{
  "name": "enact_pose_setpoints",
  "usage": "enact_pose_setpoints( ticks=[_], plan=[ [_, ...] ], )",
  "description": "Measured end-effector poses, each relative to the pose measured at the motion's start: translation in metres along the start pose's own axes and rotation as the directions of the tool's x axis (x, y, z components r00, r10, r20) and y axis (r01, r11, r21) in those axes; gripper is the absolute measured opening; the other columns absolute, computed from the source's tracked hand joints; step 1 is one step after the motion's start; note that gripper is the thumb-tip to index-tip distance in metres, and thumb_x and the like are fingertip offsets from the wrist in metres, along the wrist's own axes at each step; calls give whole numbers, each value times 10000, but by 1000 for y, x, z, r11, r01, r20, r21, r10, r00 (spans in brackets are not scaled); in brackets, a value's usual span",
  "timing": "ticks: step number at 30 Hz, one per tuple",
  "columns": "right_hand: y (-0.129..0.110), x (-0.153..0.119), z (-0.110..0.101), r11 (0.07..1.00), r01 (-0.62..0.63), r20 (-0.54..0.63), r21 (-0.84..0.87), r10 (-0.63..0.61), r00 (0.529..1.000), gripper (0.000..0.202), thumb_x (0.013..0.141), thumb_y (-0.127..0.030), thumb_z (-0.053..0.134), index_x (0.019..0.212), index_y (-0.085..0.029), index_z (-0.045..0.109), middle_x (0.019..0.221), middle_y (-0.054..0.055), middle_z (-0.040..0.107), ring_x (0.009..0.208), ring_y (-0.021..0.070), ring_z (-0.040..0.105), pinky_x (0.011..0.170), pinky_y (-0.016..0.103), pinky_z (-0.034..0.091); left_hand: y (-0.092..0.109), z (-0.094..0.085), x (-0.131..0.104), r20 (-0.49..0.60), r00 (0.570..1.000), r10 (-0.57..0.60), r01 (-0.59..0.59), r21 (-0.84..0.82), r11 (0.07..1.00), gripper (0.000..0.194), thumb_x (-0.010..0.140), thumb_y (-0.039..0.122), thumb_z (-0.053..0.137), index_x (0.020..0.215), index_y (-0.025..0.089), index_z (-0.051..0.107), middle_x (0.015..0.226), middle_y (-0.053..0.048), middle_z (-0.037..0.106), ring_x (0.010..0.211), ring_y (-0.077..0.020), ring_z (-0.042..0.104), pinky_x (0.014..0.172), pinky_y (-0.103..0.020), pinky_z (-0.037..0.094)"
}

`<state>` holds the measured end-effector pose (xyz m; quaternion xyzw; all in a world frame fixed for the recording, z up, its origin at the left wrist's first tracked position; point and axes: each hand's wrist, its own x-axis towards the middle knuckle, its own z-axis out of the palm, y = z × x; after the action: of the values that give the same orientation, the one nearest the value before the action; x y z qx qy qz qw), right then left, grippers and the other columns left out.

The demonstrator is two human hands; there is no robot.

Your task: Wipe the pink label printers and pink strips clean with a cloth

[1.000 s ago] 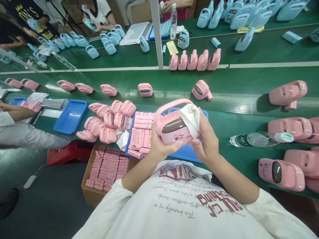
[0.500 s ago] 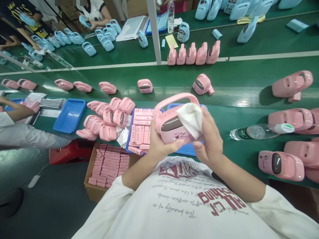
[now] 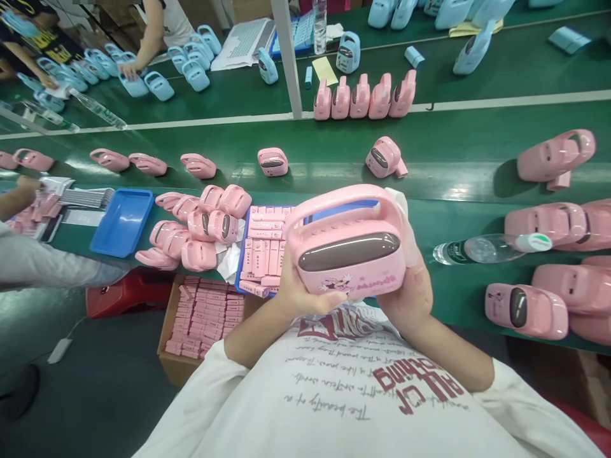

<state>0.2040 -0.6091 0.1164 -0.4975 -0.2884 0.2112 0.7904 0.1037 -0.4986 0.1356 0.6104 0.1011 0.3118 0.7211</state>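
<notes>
A pink handled device (image 3: pixel 351 254) with a dark oval panel and printed cartoon figure is held up in front of my chest, its panel facing me. My left hand (image 3: pixel 298 286) grips its left end, thumb along the lower front edge. At the right end, my right hand (image 3: pixel 410 286) presses a white cloth (image 3: pixel 405 222) against the device's side; part of the cloth sticks out above the fingers. Behind the device lies a blue tray, mostly hidden. To the left, a blue tray (image 3: pixel 240 270) holds many pink bars (image 3: pixel 265 254).
Pink devices (image 3: pixel 198 257) are piled left of the bars, with more at the right (image 3: pixel 525 312) beside a lying bottle (image 3: pixel 491 248). Others stand along the green belt (image 3: pixel 319 172). Below left is a carton (image 3: pixel 179 369) of pink parts. Other people work at the left and across.
The device has turned to show its whole front. My right hand and the cloth have moved from its front to its right side. Across the table, a person's arm now reaches to a blue device.
</notes>
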Motion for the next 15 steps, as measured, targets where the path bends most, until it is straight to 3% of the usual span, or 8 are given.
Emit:
enact_pose_setpoints(
  ticks=[5, 9, 13, 15],
  plan=[
    [-13, 4, 0, 960, 151, 57, -236, -141, 988, 529, 897, -570, 376, 1344, -309, 487, 1367, 30, 523, 1269, 279, 482, 1084, 441, 397, -4, -5, 6, 80, 997, 14, -7, -81, 997, 496, 614, 362, 773, 1052, 245, 572, 990, -62, 682, 1056, -282, 622, 956, -459, 491],
    [-15, 3, -4, 900, 261, 100, -350, -241, 965, 583, 895, -585, 355, 1401, -303, 426, 1393, 27, 495, 1291, 307, 455, 1076, 445, 404, -12, -12, 12, 222, 975, 0, 22, -97, 995, 523, 572, 410, 770, 1034, 235, 599, 1048, -87, 684, 1055, -325, 623, 940, -487, 504],
    [-5, -4, -10, 891, 282, 138, -357, -248, 959, 598, 902, -575, 330, 1434, -303, 363, 1432, 34, 446, 1324, 332, 409, 1096, 502, 372, -21, -18, 15, 304, 953, 12, 32, -140, 990, 532, 568, 453, 756, 1041, 248, 625, 1034, -81, 698, 1022, -328, 638, 925, -495, 512],
    [-1, -6, -14, 874, 248, 154, -418, -201, 967, 622, 896, -610, 276, 1448, -327, 312, 1453, 26, 415, 1346, 339, 375, 1097, 524, 360, -23, -19, 15, 298, 954, -40, 76, -109, 991, 559, 553, 508, 754, 1030, 246, 626, 994, -81, 703, 988, -323, 648, 908, -493, 518]
  ],
)
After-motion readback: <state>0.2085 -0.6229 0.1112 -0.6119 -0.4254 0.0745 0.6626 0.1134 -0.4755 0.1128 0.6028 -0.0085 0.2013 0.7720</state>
